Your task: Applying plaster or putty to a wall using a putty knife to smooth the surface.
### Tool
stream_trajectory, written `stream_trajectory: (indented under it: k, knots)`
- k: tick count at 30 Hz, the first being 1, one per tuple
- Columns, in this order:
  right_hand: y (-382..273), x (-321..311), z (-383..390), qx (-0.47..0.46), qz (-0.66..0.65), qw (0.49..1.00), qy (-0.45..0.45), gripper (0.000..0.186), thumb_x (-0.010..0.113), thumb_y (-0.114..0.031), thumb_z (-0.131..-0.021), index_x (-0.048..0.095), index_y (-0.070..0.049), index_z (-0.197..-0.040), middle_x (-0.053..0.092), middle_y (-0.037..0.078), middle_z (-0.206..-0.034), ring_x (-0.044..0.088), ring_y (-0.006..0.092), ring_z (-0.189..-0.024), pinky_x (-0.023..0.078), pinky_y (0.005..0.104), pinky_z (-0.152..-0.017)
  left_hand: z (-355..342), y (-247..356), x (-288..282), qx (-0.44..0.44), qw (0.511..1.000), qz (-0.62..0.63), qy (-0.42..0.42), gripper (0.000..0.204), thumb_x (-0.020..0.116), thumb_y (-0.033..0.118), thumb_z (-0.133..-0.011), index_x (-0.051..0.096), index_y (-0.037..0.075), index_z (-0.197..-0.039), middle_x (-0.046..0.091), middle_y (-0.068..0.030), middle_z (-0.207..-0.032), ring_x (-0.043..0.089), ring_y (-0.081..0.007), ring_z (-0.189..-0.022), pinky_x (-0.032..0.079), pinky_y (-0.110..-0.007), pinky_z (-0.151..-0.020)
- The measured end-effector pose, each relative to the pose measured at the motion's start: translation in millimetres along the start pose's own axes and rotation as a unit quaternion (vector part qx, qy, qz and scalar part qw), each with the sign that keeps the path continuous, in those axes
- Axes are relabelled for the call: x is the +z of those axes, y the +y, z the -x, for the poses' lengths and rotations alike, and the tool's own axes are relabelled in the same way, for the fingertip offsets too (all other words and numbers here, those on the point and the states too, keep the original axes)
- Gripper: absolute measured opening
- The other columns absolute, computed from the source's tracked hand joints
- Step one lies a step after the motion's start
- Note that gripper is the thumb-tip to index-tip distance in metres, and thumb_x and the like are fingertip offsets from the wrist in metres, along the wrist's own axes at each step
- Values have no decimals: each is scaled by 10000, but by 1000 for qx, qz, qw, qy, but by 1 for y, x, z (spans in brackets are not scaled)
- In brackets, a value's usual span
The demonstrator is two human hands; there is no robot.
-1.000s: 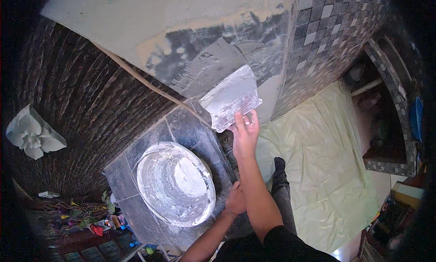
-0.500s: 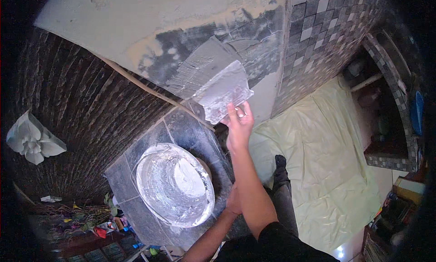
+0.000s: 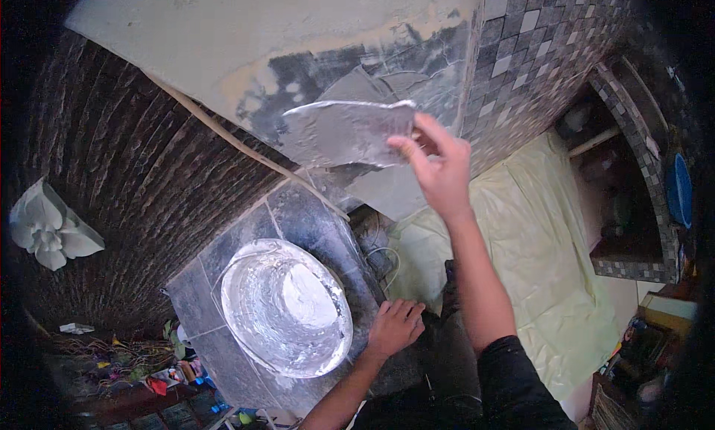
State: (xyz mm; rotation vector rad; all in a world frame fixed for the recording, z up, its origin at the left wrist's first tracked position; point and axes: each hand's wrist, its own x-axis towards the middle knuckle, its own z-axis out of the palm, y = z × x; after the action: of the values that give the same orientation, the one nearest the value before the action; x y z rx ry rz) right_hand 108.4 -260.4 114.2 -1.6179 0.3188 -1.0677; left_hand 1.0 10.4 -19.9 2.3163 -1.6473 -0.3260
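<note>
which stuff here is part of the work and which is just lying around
Part of the work:
flat blade, held in the right hand at the patchy wall
bucket with white paste
pale sheet, perhaps a protective cover

Seemingly just around:
white flower ornament
blue object, far right
small clutter, lower left

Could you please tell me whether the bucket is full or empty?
Neither: the bucket is partly filled. White paste lies low inside, with smeared inner walls visible above it.
</note>
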Motion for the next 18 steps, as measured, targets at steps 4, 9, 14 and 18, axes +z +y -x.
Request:
stream_trajectory:
  k: [4,9,14,18]
  knots:
    - [24,-35,-20,14,24,1000,13,338,772,-114,-800,666,34,-1085,701,91,-884,634,105,-732,509,259,-627,-1,2,-2,10,1000,10,25,365,672,273,-789,629,99,-1108,597,-51,-1028,566,-224,-989,422,-390,-822]
    - [52,-86,-30,26,48,995,83,326,735,-79,-838,640,39,-1127,664,36,-882,601,81,-770,489,236,-687,-6,2,-6,26,998,15,53,347,677,255,-775,640,93,-1079,594,-53,-1006,572,-222,-965,425,-378,-802]
    - [41,-107,-1,73,-2,993,89,275,731,-64,-842,630,29,-1080,641,3,-885,592,83,-779,468,227,-662,-5,2,-11,18,999,-4,41,339,674,247,-779,638,87,-1076,604,-60,-1007,578,-216,-952,426,-373,-805]
    - [19,-49,25,97,-115,989,16,214,734,-81,-842,628,29,-992,638,12,-869,591,82,-774,480,240,-669,-4,4,-7,23,999,-1,47,335,670,251,-786,637,87,-1076,608,-60,-1023,574,-218,-967,424,-376,-816]
